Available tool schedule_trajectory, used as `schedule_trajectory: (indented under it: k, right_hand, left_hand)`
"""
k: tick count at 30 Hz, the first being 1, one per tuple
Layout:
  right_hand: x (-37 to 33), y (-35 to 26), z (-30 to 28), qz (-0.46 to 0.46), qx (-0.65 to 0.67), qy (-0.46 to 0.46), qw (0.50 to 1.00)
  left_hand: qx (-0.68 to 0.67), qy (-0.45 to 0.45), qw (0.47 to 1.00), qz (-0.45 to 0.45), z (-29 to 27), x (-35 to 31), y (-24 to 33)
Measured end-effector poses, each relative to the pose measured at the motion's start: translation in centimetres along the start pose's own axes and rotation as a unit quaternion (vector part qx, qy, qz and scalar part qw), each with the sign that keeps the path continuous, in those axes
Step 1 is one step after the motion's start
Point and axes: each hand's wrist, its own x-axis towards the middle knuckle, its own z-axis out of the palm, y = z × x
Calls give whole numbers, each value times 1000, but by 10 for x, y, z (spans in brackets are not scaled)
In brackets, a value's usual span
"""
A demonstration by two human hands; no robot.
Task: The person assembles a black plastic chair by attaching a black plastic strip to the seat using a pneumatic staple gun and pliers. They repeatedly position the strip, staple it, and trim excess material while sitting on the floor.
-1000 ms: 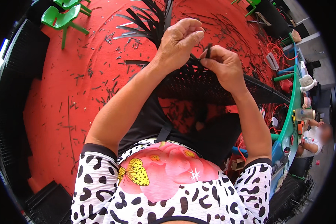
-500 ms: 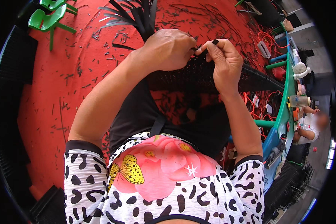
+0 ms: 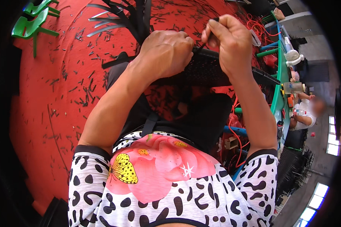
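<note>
A dark woven panel [image 3: 212,64] with small holes stretches across above my lap, its long edge running off to the right. My left hand [image 3: 163,52] is closed at the panel's upper edge, knuckles up; its fingertips are hidden behind the hand. Raised above that edge, my right hand [image 3: 231,41] pinches a thin black strip [image 3: 203,47] between thumb and fingers. The strip slants down from the right fingers to the panel beside my left hand. Beyond the left hand, a bunch of long loose black strips [image 3: 138,22] fans out.
Many short black offcuts lie on the red floor [image 3: 64,98]. Green plastic chairs [image 3: 30,26] stand far left. On the right, a green-edged table [image 3: 280,68] holds a small white fan [image 3: 293,56] and a jar [image 3: 293,88]. Another person [image 3: 305,111] sits beyond; orange cords [image 3: 254,24] lie near the table.
My right hand has moved up and away from my left, and the black strip now spans the gap between them. The left hand stays at the panel's edge. The whole view has shifted slightly.
</note>
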Motion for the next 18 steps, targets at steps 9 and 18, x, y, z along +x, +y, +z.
schedule_trajectory:
  k: [9, 18]
  right_hand:
    - [65, 61, 5, -74, -257, -64, 961]
    - [78, 105, 2, 82, -251, -223, 938]
  left_hand:
    - [28, 4, 1000, 7, 7, 4, -2]
    - [-12, 19, 999, 32, 5, 4, -3]
